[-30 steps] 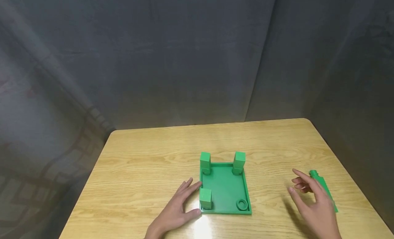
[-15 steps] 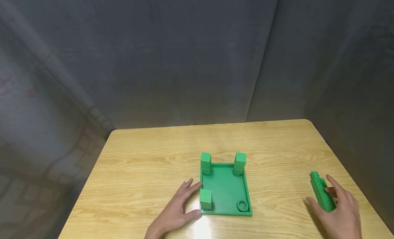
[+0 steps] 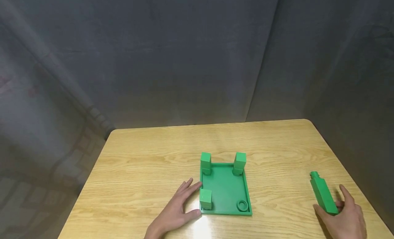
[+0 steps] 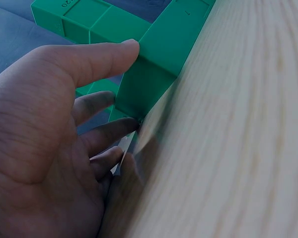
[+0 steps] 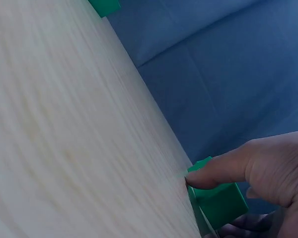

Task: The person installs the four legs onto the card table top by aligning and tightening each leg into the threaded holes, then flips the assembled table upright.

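Observation:
A square green base point(image 3: 224, 189) lies mid-table with three upright green posts, two at its far corners point(image 3: 205, 162) point(image 3: 239, 162) and one at the near left point(image 3: 205, 199). A round socket point(image 3: 242, 205) sits at its near right corner. My left hand point(image 3: 180, 206) rests flat on the table, its fingers against the base's left edge. In the left wrist view its thumb point(image 4: 104, 54) touches the near-left post point(image 4: 159, 64). A loose green post point(image 3: 321, 192) lies at the right. My right hand point(image 3: 344, 220) pinches its near end, thumb point(image 5: 213, 173) on the post point(image 5: 218, 203).
The wooden table point(image 3: 147, 163) has a rounded far right corner and its right edge runs close to the loose post. Dark grey cloth point(image 3: 184, 61) hangs behind and on both sides. The base's corner point(image 5: 105, 6) shows at the top of the right wrist view.
My right hand moved right and back toward me, from hovering left of the loose post to closing round its near end. The left hand and the base stayed put.

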`<state>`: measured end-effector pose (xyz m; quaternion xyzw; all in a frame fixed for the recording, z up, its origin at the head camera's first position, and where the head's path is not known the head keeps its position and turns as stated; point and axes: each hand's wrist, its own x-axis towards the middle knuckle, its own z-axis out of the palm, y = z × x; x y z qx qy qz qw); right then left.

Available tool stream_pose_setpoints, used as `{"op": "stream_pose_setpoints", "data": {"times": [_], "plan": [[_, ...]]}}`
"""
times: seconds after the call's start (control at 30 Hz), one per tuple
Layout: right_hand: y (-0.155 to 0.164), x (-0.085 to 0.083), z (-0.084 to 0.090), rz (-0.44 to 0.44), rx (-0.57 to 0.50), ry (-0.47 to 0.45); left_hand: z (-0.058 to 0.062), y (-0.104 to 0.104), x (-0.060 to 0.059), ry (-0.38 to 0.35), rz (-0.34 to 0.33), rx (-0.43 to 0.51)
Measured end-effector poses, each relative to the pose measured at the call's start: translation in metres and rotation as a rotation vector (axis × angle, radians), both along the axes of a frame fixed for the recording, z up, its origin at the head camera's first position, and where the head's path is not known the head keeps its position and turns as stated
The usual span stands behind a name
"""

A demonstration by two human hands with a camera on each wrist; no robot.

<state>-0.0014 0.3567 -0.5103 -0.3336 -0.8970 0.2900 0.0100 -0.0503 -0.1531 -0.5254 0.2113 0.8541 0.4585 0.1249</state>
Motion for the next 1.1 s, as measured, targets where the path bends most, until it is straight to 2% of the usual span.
{"op": "stream_pose_setpoints", "data": {"times": [0.13,0.3,0.43,0.53,0.63,0.73,0.8,0.93,1.1], "plan": [[0.001,0.002,0.001,-0.015,0.013,0.009,0.000,0.000,0.000,-0.002,-0.001,-0.006],[-0.002,0.003,0.004,-0.062,0.033,0.115,0.000,0.000,0.000,-0.004,0.002,-0.005],[-0.010,0.005,0.007,-0.174,0.021,0.287,0.000,0.000,0.000,0.002,0.003,-0.006],[-0.019,0.007,0.008,-0.277,-0.030,0.450,-0.001,0.000,0.001,0.004,0.005,-0.004],[-0.026,0.008,0.009,-0.341,-0.092,0.612,-0.001,0.000,0.001,0.005,0.007,-0.002],[-0.031,0.007,0.009,-0.354,-0.121,0.752,-0.001,0.000,0.001,-0.001,0.010,-0.004],[-0.032,0.007,0.009,-0.351,-0.118,0.809,0.000,0.000,0.001,-0.001,0.009,-0.004],[-0.034,0.005,0.012,-0.346,-0.139,0.890,-0.001,0.000,0.000,0.000,0.004,-0.004],[-0.040,0.002,0.019,-0.295,-0.257,0.981,-0.001,0.000,0.000,0.008,0.002,-0.004]]}}
